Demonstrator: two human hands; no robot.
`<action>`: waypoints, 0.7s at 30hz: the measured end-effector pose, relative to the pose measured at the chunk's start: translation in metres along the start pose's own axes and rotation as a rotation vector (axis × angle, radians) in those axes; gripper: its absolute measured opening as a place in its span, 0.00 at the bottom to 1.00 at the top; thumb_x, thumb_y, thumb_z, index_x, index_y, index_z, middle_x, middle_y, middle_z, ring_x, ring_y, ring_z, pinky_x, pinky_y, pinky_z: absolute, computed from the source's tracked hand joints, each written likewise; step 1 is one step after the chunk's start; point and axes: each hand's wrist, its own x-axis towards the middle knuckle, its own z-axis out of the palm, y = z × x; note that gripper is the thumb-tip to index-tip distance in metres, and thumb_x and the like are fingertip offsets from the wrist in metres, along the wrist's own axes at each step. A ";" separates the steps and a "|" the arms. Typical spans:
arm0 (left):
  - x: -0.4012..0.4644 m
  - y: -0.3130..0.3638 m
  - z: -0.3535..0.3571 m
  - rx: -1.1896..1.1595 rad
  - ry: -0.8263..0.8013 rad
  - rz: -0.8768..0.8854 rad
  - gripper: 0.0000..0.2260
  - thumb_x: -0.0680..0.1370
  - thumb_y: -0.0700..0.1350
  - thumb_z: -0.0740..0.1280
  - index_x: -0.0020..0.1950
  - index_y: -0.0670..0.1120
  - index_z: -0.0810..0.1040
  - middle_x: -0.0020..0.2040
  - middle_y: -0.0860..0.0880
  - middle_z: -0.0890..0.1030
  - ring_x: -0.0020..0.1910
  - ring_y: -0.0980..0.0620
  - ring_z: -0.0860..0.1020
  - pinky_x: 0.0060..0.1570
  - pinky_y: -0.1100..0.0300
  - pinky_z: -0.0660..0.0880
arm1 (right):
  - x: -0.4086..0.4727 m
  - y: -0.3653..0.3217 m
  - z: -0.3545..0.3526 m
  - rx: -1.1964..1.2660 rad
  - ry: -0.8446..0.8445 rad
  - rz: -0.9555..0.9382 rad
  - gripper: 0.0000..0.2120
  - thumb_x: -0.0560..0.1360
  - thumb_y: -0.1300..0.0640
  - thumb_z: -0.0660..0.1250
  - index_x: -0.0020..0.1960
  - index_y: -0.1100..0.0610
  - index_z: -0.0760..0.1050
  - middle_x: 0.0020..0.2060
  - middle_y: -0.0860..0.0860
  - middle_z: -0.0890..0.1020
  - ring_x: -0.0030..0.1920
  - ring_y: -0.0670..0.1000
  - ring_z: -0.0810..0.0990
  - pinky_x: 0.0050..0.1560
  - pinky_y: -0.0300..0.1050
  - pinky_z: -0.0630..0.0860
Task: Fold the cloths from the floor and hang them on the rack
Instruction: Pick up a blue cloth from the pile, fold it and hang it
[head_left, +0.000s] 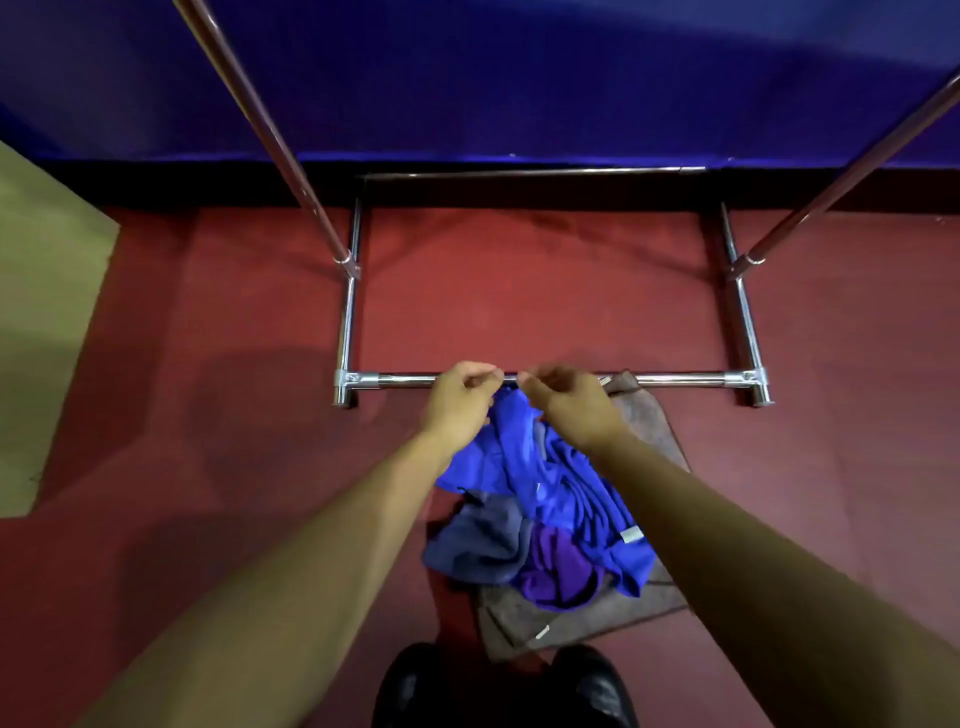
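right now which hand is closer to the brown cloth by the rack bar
Right. The right hand is just left of the brown cloth; the left hand is farther left. Both pinch the blue cloth.

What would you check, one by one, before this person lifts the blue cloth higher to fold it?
1. Both hands on the blue cloth: ok; left hand and right hand each pinch its top edge.
2. Cloth free of the pile: not ok; its lower part still lies on the purple cloth and grey cloth.
3. Edge pulled straight: not ok; the hands are close together and the cloth is bunched.
4. Rack hanging bar free: cannot tell; the top is out of view.
5. Shoes off the brown cloth: cannot tell.
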 end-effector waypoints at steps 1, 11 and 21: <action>0.009 -0.007 0.002 0.040 0.024 0.004 0.03 0.81 0.46 0.68 0.48 0.52 0.79 0.49 0.49 0.82 0.46 0.49 0.80 0.46 0.53 0.79 | 0.007 0.008 0.004 -0.016 0.015 -0.001 0.12 0.77 0.54 0.71 0.54 0.62 0.80 0.42 0.50 0.82 0.43 0.47 0.79 0.55 0.46 0.75; 0.048 -0.067 0.003 0.329 0.186 -0.241 0.12 0.75 0.50 0.74 0.52 0.42 0.85 0.48 0.46 0.85 0.50 0.47 0.83 0.51 0.56 0.76 | 0.039 0.067 0.041 -0.324 0.077 0.217 0.17 0.70 0.41 0.74 0.46 0.51 0.74 0.42 0.49 0.80 0.46 0.53 0.78 0.52 0.43 0.73; 0.043 -0.093 0.015 0.258 0.116 -0.207 0.10 0.76 0.46 0.75 0.55 0.43 0.84 0.45 0.46 0.85 0.43 0.51 0.80 0.48 0.60 0.76 | 0.043 0.084 0.056 -0.278 0.102 0.313 0.10 0.73 0.46 0.72 0.40 0.52 0.79 0.32 0.47 0.79 0.39 0.52 0.78 0.49 0.47 0.78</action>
